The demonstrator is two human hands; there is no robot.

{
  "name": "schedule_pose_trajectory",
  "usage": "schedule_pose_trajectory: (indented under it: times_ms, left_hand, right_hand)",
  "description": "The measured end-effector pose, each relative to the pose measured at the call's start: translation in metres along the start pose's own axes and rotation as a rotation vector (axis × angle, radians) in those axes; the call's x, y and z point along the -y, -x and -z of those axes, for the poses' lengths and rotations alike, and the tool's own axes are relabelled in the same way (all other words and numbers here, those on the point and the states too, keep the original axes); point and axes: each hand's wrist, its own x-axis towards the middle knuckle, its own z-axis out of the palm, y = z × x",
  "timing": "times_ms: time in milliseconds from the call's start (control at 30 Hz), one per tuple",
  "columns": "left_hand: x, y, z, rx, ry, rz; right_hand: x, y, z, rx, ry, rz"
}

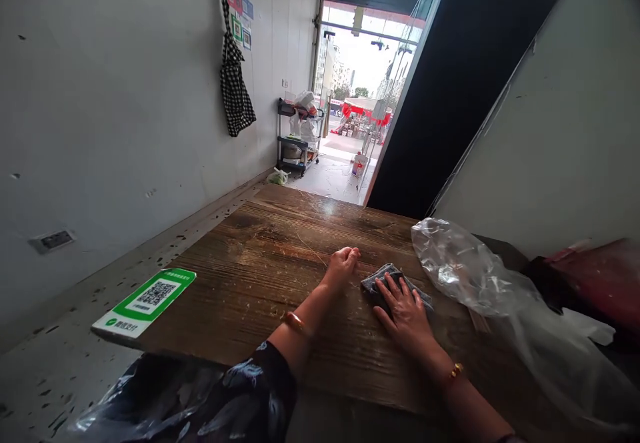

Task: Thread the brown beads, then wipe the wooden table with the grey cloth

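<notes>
A folded grey cloth (384, 277) lies on the brown wooden table (260, 276). My right hand (404, 311) rests flat on top of it, fingers spread and pressing down. To its left, my left hand (343, 264) is held closed just over the wood, its fingers curled together. What those fingers hold, if anything, is hidden. A thin pale strand (311, 248) runs across the wood close to the left hand. Small light crumbs and bits are scattered over the tabletop around both hands.
A green-and-white QR code sign (155, 299) sits at the table's left corner. Clear plastic sheeting (460, 266) covers the right edge. Beyond the table are a shelf cart (300, 139), a bag on the floor (278, 176) and a glass doorway. A checked apron (236, 89) hangs on the left wall.
</notes>
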Motion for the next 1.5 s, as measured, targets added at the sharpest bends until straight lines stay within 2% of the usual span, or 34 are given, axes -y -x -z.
schedule_pose_trajectory:
  times_ms: [167, 267, 400, 500, 600, 667, 733, 933, 1100, 1200, 1300, 1500]
  left_hand:
    - [0.004, 0.0, 0.001, 0.017, -0.063, -0.019]
    - [0.006, 0.001, 0.001, 0.033, -0.134, -0.041]
    - [0.009, 0.0, 0.002, 0.045, -0.251, -0.072]
    - [0.007, 0.002, 0.002, 0.056, -0.334, -0.1]
    - [0.002, 0.005, 0.002, 0.07, -0.41, -0.137]
    - [-0.002, 0.008, 0.001, 0.079, -0.457, -0.158]
    - [-0.005, 0.009, 0.001, 0.09, -0.494, -0.17]
    - [-0.006, 0.007, 0.002, 0.123, -0.543, -0.158]
    - [-0.001, 0.0, 0.005, 0.167, -0.533, -0.116]
    - [0.004, -0.007, 0.007, 0.196, -0.527, -0.099]
    - [0.006, -0.01, 0.009, 0.208, -0.551, -0.109]
    - [0.002, -0.007, 0.008, 0.229, -0.605, -0.116]
  right_hand:
    - [0.006, 0.072, 0.007, -0.017, -0.044, 0.074]
    - [-0.004, 0.105, 0.008, -0.002, -0.046, 0.086]
    - [-0.049, 0.139, 0.006, -0.01, -0.017, 0.035]
    - [-0.088, 0.153, 0.003, -0.057, 0.038, -0.122]
    - [-0.099, 0.154, -0.001, -0.104, 0.109, -0.296]
    - [-0.086, 0.147, -0.003, -0.12, 0.145, -0.37]
    - [-0.062, 0.139, -0.003, -0.126, 0.152, -0.382]
    - [0.018, 0.111, 0.012, -0.084, -0.001, -0.18]
    - [0.055, 0.096, 0.03, 0.007, -0.171, -0.048]
    - [0.055, 0.095, 0.034, 0.027, -0.231, 0.038]
    - [0.042, 0.104, 0.038, 0.032, -0.248, 0.075]
    - [-0.002, 0.121, 0.044, 0.003, -0.192, -0.033]
